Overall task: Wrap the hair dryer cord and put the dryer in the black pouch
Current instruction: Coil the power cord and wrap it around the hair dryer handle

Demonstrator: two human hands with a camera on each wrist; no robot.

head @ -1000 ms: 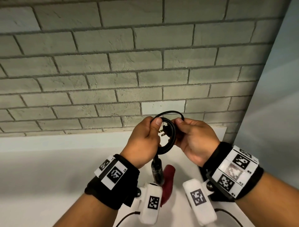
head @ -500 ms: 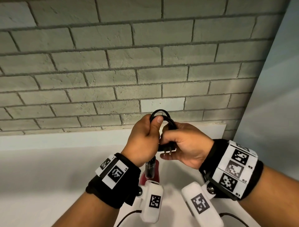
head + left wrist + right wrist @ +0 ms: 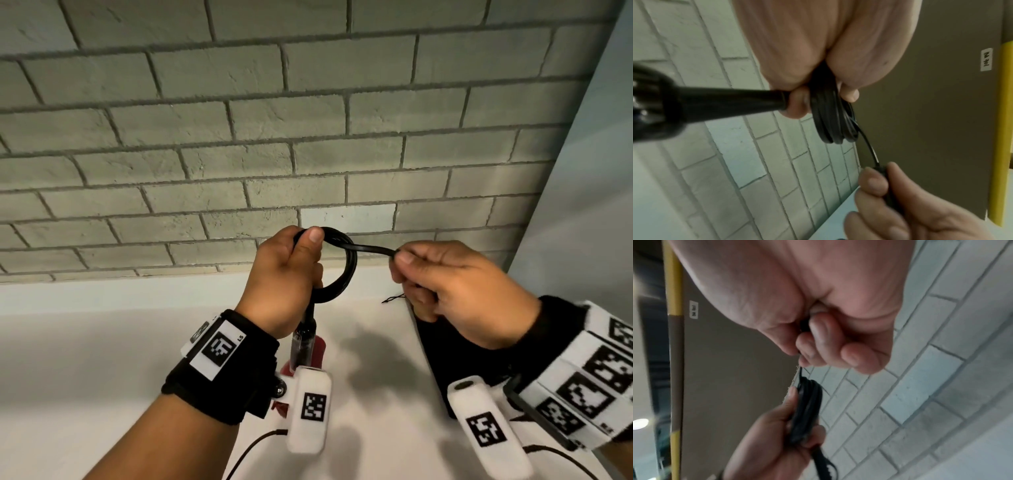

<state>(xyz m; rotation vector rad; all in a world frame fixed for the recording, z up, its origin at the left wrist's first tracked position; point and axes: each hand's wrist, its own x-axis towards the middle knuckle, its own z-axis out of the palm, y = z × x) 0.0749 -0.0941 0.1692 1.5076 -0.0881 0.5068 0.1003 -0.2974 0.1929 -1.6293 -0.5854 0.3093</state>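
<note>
The black cord (image 3: 346, 270) is coiled into several loops, and my left hand (image 3: 291, 274) grips the coil (image 3: 830, 120) with the thumb on top. Below that hand hangs the red hair dryer (image 3: 317, 349) by its black strain relief (image 3: 731, 100). My right hand (image 3: 445, 284) pinches the plug end (image 3: 888, 188) and holds a short straight stretch of cord (image 3: 373, 249) out to the right of the coil (image 3: 807, 405). The black pouch (image 3: 459, 363) lies on the white counter under my right hand, partly hidden by it.
A grey brick wall (image 3: 308, 137) stands close behind the white counter (image 3: 85, 342). A pale panel (image 3: 589, 205) closes the right side. The wrist views show a brown board (image 3: 931, 113) with a yellow post (image 3: 1001, 129).
My right hand has passed the plug end through the coil and pulled it out to the right, drawing the cord taut. The left hand kept its grip on the coil.
</note>
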